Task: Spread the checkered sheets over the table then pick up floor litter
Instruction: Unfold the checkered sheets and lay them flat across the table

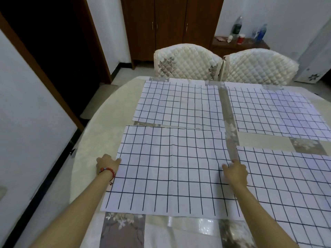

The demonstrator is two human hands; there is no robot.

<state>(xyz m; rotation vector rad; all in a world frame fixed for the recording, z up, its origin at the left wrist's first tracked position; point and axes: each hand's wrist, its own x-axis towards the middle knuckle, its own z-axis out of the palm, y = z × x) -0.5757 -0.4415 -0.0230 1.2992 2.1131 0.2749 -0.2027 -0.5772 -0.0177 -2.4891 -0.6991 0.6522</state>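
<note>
From the head view, four checkered sheets lie flat on a rounded tabletop [93, 140] covered in cream cloth with grey floral panels under a clear glossy film. The near-left sheet [170, 172] is white with a dark grid and faint fold creases; the far-left sheet [179, 102] sits just beyond it, the far-right sheet [275, 111] and near-right sheet [290, 185] lie across a bare grey strip. The left hand [107, 163], with a red cord bracelet [108, 170] at the wrist, pinches the near-left sheet's left edge with curled fingers. The right hand [236, 173] rests with relaxed fingers on that sheet's right edge.

Two quilted cream chairs [186, 61] stand at the far side. Behind them are a dark wooden wardrobe [170, 24] and a low side table [240, 45] carrying plastic bottles [237, 27] and a red cup [241, 38]; their labels are too blurred to read. No litter shows on the visible floor.
</note>
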